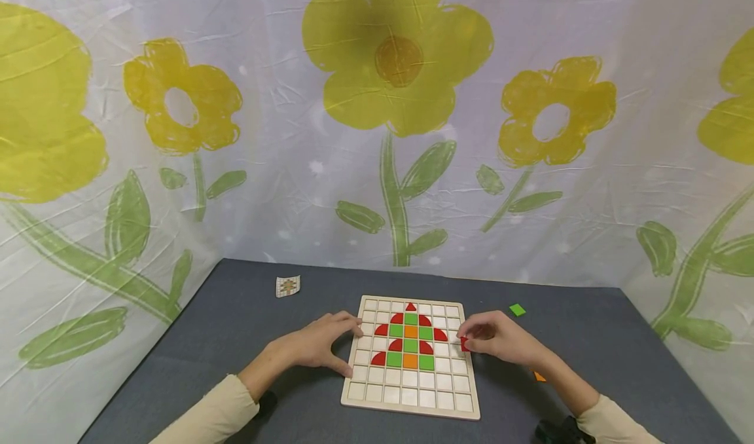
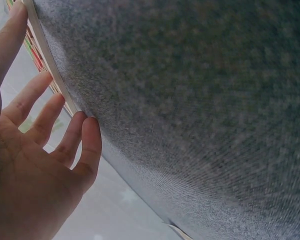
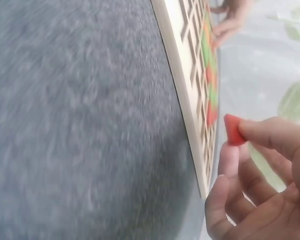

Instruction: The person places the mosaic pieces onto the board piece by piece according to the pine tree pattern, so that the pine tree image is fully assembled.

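Observation:
A wooden grid board (image 1: pixel 410 397) lies on the table, its cells holding white squares and a stepped pattern of green squares, orange squares, red quarter-rounds and a red triangle (image 1: pixel 410 307) at the top. My left hand (image 1: pixel 318 344) touches the board's left edge, thumb and fingers spread; in the left wrist view its fingertips meet the rim. Over the board's right edge, my right hand (image 1: pixel 501 336) pinches a small red tile (image 3: pixel 233 130) between thumb and fingers. The fingers partly hide the tile, so its full shape cannot be told.
A green tile (image 1: pixel 517 310) lies right of the board. An orange tile (image 1: pixel 539 376) is partly hidden by my right forearm. A small patterned card (image 1: pixel 288 287) lies at the back left of the dark table (image 1: pixel 247 306). A black object (image 1: pixel 562 431) sits by my right sleeve.

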